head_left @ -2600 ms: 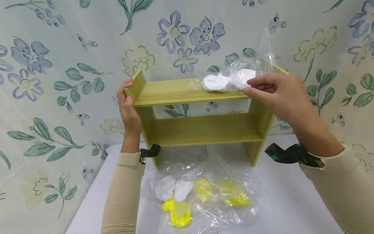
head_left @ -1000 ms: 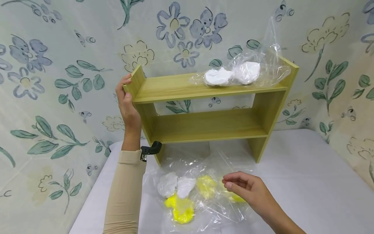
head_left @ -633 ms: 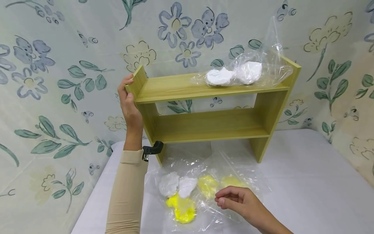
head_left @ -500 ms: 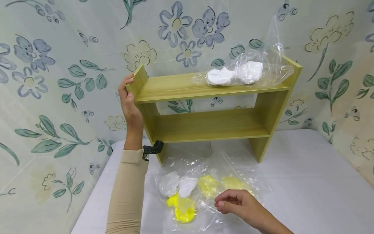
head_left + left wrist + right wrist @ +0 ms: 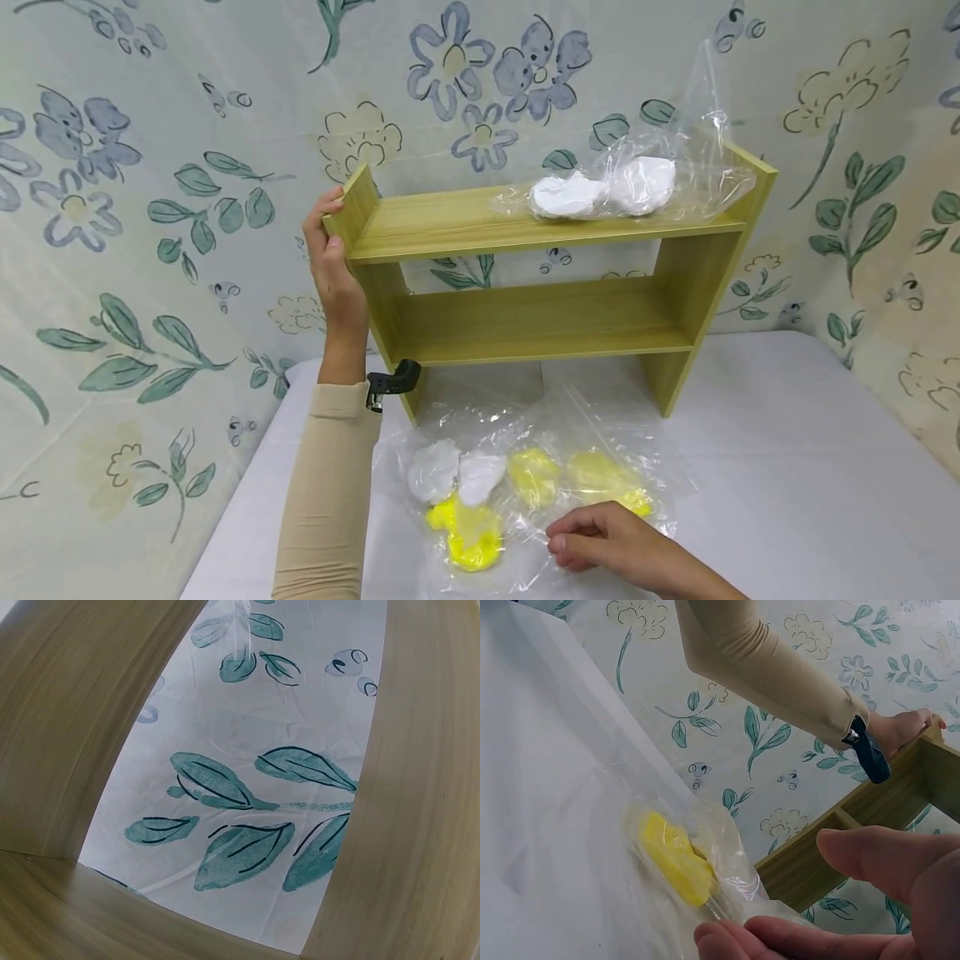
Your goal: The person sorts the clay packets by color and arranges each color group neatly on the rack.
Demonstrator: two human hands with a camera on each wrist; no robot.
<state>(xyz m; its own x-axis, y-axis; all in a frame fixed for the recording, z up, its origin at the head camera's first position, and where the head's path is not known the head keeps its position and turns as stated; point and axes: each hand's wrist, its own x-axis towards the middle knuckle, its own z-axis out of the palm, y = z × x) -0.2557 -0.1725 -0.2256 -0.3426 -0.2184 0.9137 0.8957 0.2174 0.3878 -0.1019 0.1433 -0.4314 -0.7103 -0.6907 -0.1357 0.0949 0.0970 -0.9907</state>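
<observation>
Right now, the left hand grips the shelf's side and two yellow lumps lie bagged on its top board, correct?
Not quite: in the head view, the two bagged lumps on the top board are white, not yellow. The left hand does grip the shelf's side.

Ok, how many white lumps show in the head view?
4: one white lump beside another on the top shelf; a third and a fourth on the table. The clear plastic could hide more.
</observation>
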